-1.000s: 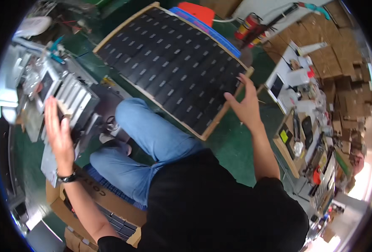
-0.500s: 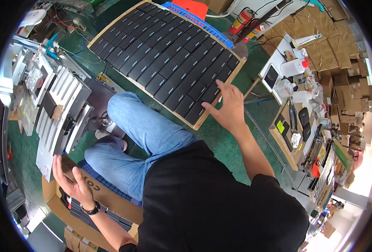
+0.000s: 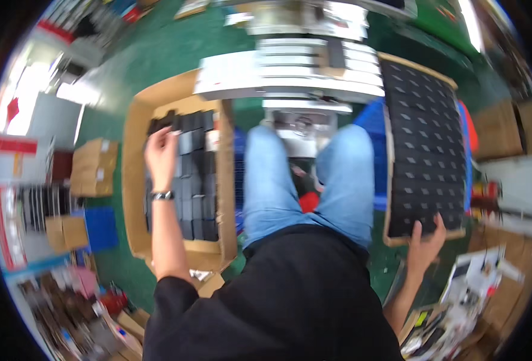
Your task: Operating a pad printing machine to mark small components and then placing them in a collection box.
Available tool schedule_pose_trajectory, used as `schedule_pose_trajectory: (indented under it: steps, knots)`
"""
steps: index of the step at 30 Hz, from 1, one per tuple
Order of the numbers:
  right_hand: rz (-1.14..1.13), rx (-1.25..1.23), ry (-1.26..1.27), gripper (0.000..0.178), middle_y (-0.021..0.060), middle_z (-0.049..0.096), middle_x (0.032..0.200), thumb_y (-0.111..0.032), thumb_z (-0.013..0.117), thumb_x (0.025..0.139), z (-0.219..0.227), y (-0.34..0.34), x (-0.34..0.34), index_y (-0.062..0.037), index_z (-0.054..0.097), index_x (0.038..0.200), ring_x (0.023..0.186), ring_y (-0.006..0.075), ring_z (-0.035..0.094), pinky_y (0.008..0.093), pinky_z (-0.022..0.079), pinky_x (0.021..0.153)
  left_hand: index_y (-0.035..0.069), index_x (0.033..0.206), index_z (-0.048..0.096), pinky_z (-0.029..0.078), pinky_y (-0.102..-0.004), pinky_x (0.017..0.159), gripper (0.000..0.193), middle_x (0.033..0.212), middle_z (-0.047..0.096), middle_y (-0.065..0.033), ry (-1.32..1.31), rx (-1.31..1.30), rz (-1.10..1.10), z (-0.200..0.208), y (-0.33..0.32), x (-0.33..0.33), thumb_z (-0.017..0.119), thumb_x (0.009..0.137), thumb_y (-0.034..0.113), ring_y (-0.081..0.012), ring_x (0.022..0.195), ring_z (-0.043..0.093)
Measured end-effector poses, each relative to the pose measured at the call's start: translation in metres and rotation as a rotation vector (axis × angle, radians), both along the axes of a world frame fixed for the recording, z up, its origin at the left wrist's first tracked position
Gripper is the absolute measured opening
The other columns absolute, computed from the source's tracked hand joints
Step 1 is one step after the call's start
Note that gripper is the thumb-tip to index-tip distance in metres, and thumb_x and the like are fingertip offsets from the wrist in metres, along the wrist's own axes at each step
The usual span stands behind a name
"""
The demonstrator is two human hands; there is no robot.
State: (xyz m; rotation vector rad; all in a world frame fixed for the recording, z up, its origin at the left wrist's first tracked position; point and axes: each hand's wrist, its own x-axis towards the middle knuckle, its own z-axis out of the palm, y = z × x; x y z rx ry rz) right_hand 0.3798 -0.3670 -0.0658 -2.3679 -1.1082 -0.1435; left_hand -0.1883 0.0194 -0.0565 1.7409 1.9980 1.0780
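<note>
My left hand (image 3: 161,157), a dark band on its wrist, is over the open cardboard box (image 3: 135,222). Its bent fingertips are blurred, close to the black blocks (image 3: 189,180) packed in rows inside; whether they hold one is unclear. At the right, my right hand (image 3: 425,248) is at the near end of a wood-edged tray (image 3: 388,192). Its thumb and a finger are spread apart by the last row of black rectangular pieces (image 3: 427,144), each with a small pale mark. Nothing shows between those fingers.
Ahead of my knees stands a metal fixture (image 3: 230,73) with pale ribs and a small dark block (image 3: 336,54) on it. Blue crates (image 3: 371,138) lie beside the tray. A side bench (image 3: 458,301) with tools is at the lower right, closed cartons (image 3: 94,168) at the left.
My view has swung left, bringing the box and the fixture ahead more fully into sight. The left hand has reached in over the black blocks. The right hand stays by the tray's near end.
</note>
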Motion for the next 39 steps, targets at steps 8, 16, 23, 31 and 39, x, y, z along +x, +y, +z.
schedule_pose_trajectory:
  steps: [8, 16, 23, 31, 39]
  knots:
    - [0.269, 0.071, -0.016, 0.059, 0.0190, 0.063, 0.146, -0.010, 0.075, 0.097, 0.034, 0.100, -0.009, -0.0014, 0.056, 0.152, 0.132, 0.0365, 0.060, 0.0456, 0.046, 0.116, 0.000, 0.126, 0.075, 0.057, -0.0410, 0.096, 0.044, 0.132, 0.074, -0.0184, 0.335, -0.140, -0.144, -0.062, 0.028, 0.001, 0.079, 0.087, 0.020, -0.0327, 0.114, 0.071]
    - [0.346, 0.040, 0.019, 0.060, 0.0188, 0.063, 0.146, -0.006, 0.073, 0.096, 0.042, 0.127, -0.030, -0.0008, 0.055, 0.152, 0.132, 0.0365, 0.060, 0.0458, 0.045, 0.117, 0.004, 0.145, 0.063, 0.048, -0.0454, 0.113, 0.067, 0.149, 0.066, -0.0161, 0.714, -0.088, -0.453, -0.065, 0.080, 0.031, 0.077, 0.081, 0.015, -0.0370, 0.139, 0.060]
    - [0.386, 0.105, 0.050, 0.058, 0.0187, 0.064, 0.143, -0.001, 0.073, 0.093, 0.075, 0.161, -0.034, -0.0007, 0.058, 0.149, 0.126, 0.0342, 0.064, 0.0441, 0.050, 0.112, 0.001, 0.155, 0.057, 0.051, -0.0449, 0.111, 0.077, 0.141, 0.071, -0.0207, 0.364, -0.207, -0.579, -0.041, 0.082, 0.013, 0.077, 0.081, 0.012, -0.0399, 0.129, 0.067]
    - [0.841, 0.380, 0.591, 0.059, 0.0147, 0.067, 0.132, -0.002, 0.084, 0.084, 0.114, 0.312, -0.039, -0.0011, 0.063, 0.139, 0.112, 0.0235, 0.068, 0.0345, 0.055, 0.094, 0.001, 0.153, 0.060, 0.049, -0.0422, 0.114, 0.064, 0.148, 0.067, -0.0135, -0.177, 0.048, -0.355, 0.023, 0.032, 0.005, 0.075, 0.092, 0.013, -0.0285, 0.129, 0.065]
    - [0.965, 0.124, 0.497, 0.070, 0.0149, 0.066, 0.132, -0.011, 0.090, 0.078, 0.131, 0.394, -0.054, -0.0024, 0.058, 0.140, 0.115, 0.0295, 0.066, 0.0396, 0.053, 0.101, 0.002, 0.153, 0.060, 0.048, -0.0429, 0.115, 0.063, 0.153, 0.063, -0.0145, 0.069, 0.328, -0.762, 0.107, 0.030, 0.137, 0.075, 0.094, 0.018, -0.0325, 0.133, 0.062]
